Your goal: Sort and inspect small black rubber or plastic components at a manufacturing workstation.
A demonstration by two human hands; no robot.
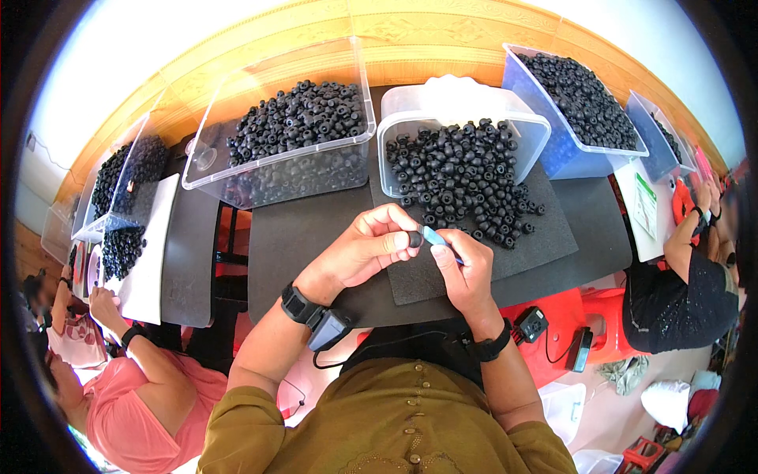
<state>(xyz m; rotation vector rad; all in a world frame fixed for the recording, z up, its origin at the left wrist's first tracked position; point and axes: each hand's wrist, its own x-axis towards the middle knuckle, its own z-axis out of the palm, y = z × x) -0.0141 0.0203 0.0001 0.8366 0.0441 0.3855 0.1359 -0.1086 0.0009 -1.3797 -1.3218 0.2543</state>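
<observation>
left hand pinching a small black bead at fingertips, raised over the dark mat for easy reach. right hand closed around a thin blue tool, tip meeting the bead. loose bead pile spilling from the tipped tub just beyond, close for picking.

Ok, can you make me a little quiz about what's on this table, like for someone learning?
1. True or false: the left hand pinches a small black ring piece.
2. What does the right hand hold? A) a slim light-blue tool B) a red cup C) a spoon
3. Fill in: the tipped-over white tub spills black pieces onto a dark ____.

Key: 1 true; 2 A; 3 mat.
</observation>
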